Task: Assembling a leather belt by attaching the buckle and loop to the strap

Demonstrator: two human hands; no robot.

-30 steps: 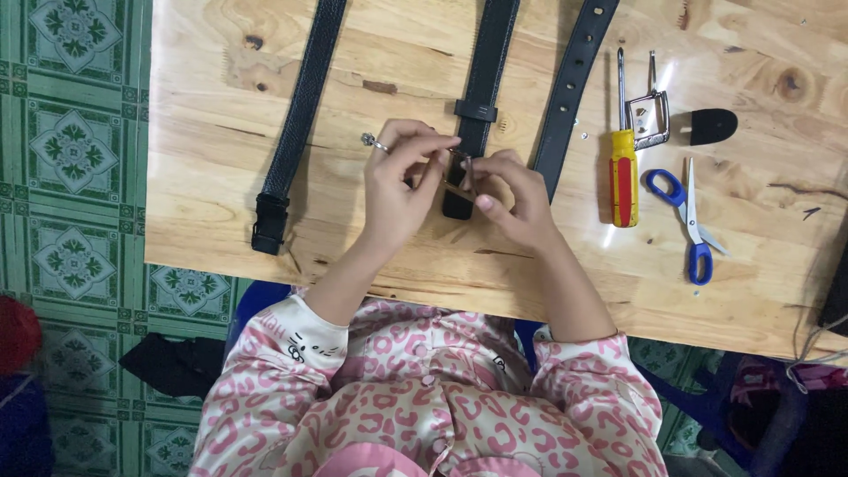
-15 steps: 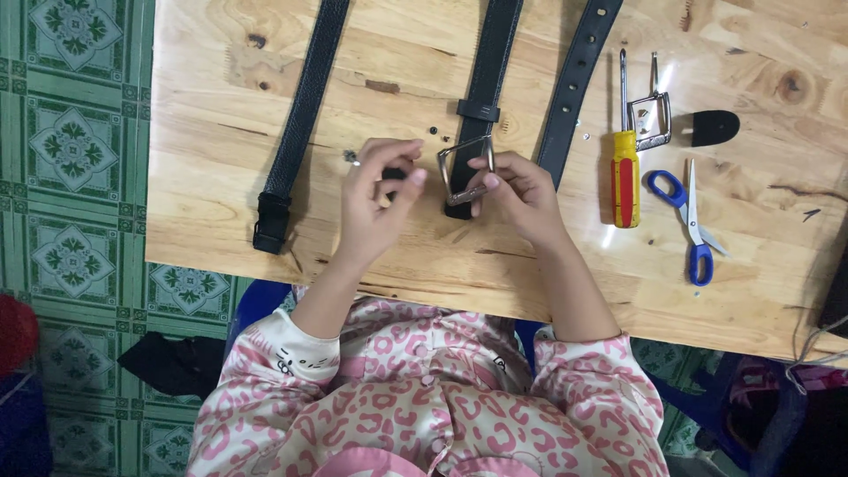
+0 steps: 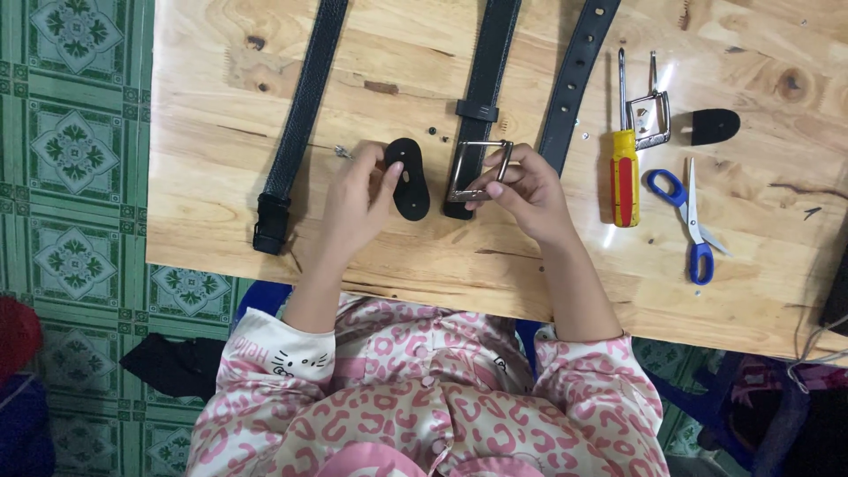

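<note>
While the left hand [image 3: 358, 199] pinches a black leather tab [image 3: 409, 177] (long axis upright), the right hand [image 3: 521, 190] grips a buckle [image 3: 477, 170].

This looks like a small home workshop for leather belts. A plain pine table [image 3: 265, 212] with visible knots stands on a floor of green patterned tiles [image 3: 71, 150], the kind laid in a house. Three black belts [image 3: 305, 115] lie across the table, running to its far edge. On the right lie hand tools: a yellow-and-red screwdriver [image 3: 624, 168], blue-handled scissors [image 3: 693, 221], a spare metal buckle [image 3: 649, 115] and a black leather tab [image 3: 714, 125]. The person wears pink patterned pyjamas [image 3: 424, 389], homely rather than work clothing.
</note>
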